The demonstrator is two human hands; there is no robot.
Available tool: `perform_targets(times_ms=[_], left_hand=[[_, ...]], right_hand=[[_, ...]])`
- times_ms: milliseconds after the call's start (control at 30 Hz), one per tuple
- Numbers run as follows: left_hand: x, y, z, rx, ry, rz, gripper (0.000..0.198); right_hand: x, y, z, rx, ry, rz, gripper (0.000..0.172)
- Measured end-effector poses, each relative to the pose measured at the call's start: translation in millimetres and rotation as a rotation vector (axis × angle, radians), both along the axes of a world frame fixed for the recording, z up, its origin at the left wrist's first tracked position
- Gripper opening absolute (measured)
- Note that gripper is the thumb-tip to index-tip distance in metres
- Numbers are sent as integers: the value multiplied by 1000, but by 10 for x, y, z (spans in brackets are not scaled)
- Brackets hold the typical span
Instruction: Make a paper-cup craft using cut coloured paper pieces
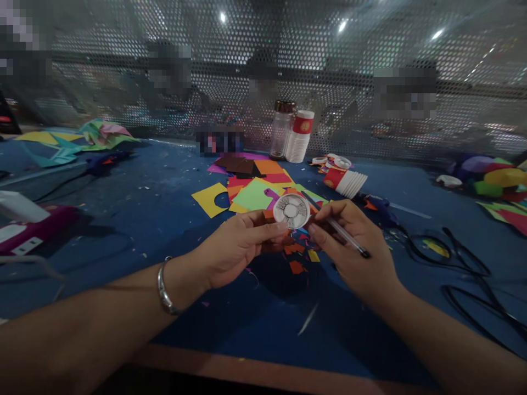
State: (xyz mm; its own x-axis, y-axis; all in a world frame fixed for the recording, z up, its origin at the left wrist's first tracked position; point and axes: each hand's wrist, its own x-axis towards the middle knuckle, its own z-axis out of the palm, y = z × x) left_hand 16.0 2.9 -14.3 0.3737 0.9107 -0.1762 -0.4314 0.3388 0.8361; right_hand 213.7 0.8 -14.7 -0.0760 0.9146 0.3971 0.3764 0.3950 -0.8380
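Note:
My left hand (242,241), with a silver bracelet on its wrist, grips a small round white disc (291,212), which looks like a paper cup bottom. Dark lines fan out around a ring on its face. My right hand (354,238) holds a pen (348,237) with a clear barrel and a black end cap; its fingertips are close to the disc's right edge. Just behind the disc lie coloured paper sheets (255,195) and a purple paper strip (270,193). Orange paper scraps (294,249) are scattered below my hands.
A stack of paper cups (299,140) stands beside a clear bottle (282,129) at the back. More cups (348,182) lie on their side. Glue guns lie left (105,162) and right (381,207), with a black cable (465,263). A perforated metal screen (329,66) rises behind the blue table (173,186).

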Motion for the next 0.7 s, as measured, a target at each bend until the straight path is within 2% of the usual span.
perform_targets(times_ms=[400,700], left_hand=[[18,-4,-1,23,2,67,15],[12,1,-27,41,36,41,24]], right_hand=[[-5,12,-18,-63,35,10,17],[-8,11,-11,-82,25,0,17]])
